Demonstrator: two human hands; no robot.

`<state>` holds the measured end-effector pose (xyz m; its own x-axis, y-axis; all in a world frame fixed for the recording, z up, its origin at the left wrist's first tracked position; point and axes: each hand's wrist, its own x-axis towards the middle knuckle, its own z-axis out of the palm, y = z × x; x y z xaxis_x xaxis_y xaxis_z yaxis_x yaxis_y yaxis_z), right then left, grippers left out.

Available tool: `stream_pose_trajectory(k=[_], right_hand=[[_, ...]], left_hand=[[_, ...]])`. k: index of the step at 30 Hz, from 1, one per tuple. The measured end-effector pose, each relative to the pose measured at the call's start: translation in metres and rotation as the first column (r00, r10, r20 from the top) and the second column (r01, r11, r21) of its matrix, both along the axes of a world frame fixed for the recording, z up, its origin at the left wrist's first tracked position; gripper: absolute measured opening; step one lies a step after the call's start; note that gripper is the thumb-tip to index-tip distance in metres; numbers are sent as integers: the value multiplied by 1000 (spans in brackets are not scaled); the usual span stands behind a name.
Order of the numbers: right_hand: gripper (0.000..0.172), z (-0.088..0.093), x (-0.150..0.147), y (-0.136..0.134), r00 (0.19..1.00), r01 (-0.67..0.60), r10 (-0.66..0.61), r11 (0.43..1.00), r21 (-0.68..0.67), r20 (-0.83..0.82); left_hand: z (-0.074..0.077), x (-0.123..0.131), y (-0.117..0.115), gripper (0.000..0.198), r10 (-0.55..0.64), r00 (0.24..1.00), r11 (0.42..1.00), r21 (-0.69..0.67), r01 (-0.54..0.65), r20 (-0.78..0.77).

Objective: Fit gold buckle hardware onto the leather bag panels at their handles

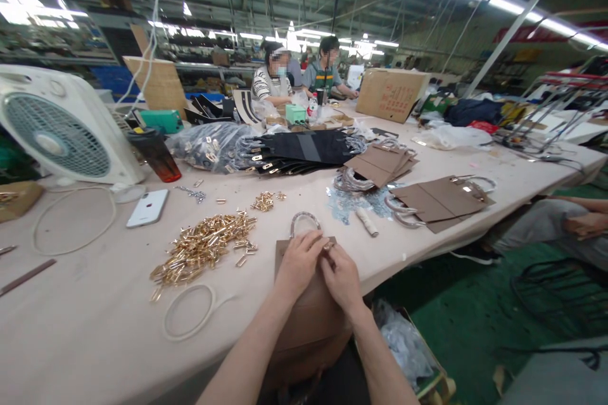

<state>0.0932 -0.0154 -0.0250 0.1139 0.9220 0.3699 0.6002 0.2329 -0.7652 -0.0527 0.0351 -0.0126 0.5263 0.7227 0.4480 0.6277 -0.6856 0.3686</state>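
Observation:
A brown leather bag piece (308,323) lies over the table's near edge, with a clear plastic-wrapped ring handle (304,223) sticking up at its top. My left hand (299,262) rests on the piece's top edge, fingers curled and pinching near the handle's base. My right hand (342,275) is closed beside it, its fingertips meeting the left hand's at a small gold fitting (327,245). A heap of gold metal clips (204,247) lies just left of my hands.
A white phone (147,207), a fan (61,126) and a dark cup (156,155) stand at the left. Stacks of brown pieces with ring handles (437,199) and black pieces (304,149) lie farther back. Two people sit at the far end; another person's legs (546,234) show at right.

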Motion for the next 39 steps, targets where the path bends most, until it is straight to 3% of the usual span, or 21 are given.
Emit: stream_pose_trajectory(k=[8, 13, 18, 23, 31, 39], right_hand=[[34, -6, 13, 19, 958, 197, -197, 980, -17, -207], [49, -7, 31, 25, 863, 101, -197, 969, -224, -464], [49, -8, 42, 28, 832, 28, -161, 968, -249, -532], [46, -11, 42, 25, 853, 19, -136, 973, -231, -505], [43, -14, 31, 18, 896, 100, -170, 977, -186, -411], [31, -17, 25, 13, 962, 201, -207, 978, -50, -177]], left_hand=[[-1, 3, -5, 46, 111, 993, 992, -47, -113, -42], [4, 6, -4, 70, 154, 981, 982, -89, -165, -114], [18, 10, 7, 65, 127, 965, 961, -214, -177, -228], [28, 16, 14, 64, 146, 942, 943, -245, -224, -302], [31, 22, 25, 78, 148, 930, 915, -310, -257, -336], [29, 24, 34, 80, 118, 934, 904, -354, -242, -337]])
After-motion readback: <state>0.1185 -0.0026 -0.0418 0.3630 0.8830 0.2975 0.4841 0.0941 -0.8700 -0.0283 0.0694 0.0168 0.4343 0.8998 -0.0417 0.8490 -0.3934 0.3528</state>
